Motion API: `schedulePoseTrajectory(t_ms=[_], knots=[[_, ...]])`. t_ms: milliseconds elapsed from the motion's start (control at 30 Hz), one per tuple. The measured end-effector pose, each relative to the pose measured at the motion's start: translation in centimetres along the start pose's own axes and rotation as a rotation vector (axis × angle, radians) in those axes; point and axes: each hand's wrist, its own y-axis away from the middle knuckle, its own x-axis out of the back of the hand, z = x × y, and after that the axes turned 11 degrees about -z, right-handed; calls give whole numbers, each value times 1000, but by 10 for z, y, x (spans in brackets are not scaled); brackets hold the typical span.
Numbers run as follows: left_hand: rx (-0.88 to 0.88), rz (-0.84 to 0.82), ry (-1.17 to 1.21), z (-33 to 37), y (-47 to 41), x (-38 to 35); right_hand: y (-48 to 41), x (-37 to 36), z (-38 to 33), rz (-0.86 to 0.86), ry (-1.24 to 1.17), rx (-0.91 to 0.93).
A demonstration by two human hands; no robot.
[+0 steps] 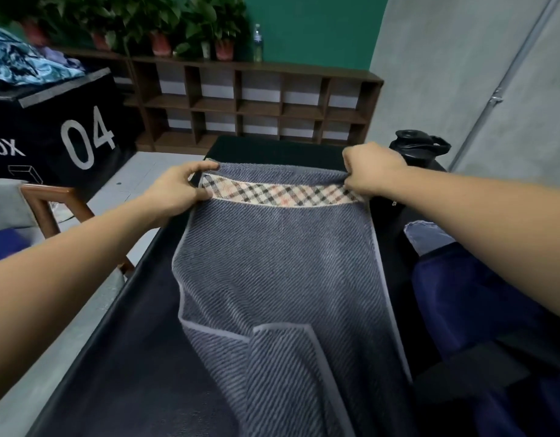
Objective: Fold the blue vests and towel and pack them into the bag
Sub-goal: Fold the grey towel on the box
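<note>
The grey-blue towel (278, 263) lies lengthwise down the middle of the frame on the black worktop (130, 357). Its plaid band (282, 193) runs across the far end, and its near end is folded over on itself. The hands hold the two far corners: the left hand (177, 190) pinches the left one between thumb and fingers, and the right hand (370, 168) grips the right one with curled fingers. Dark blue fabric (461, 298) with a black strap lies at the lower right. A black bottle (417, 146) stands just beyond the right hand.

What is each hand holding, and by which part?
Both hold the towel at its far end, by the plaid band: left hand pinches the far-left corner, right hand grips the far-right corner.
</note>
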Motion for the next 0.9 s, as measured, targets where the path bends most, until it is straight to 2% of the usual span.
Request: schedulePoseTrajectory(t_ms=[100, 167, 233, 400, 567, 633, 733, 900], knots=[[-39, 113, -266, -2, -15, 1, -2, -5, -8, 110, 45, -36], [-8, 115, -372, 0, -20, -3, 0, -10, -16, 45, 39, -83], [60, 111, -439, 4, -18, -8, 2, -17, -24, -95, 14, -83], [85, -88, -615, 5, 1, -22, 8, -34, -36, -341, -35, 119], [186, -269, -785, 8, 13, -36, 16, -49, -42, -550, 52, 179], [255, -315, -874, 5, 12, -38, 13, -51, -43, -587, 72, 171], [250, -326, -926, -7, 2, -39, 1, -54, -44, -610, 84, 141], [273, -368, -881, -18, -21, -31, -24, -64, -37, -618, 34, 85]])
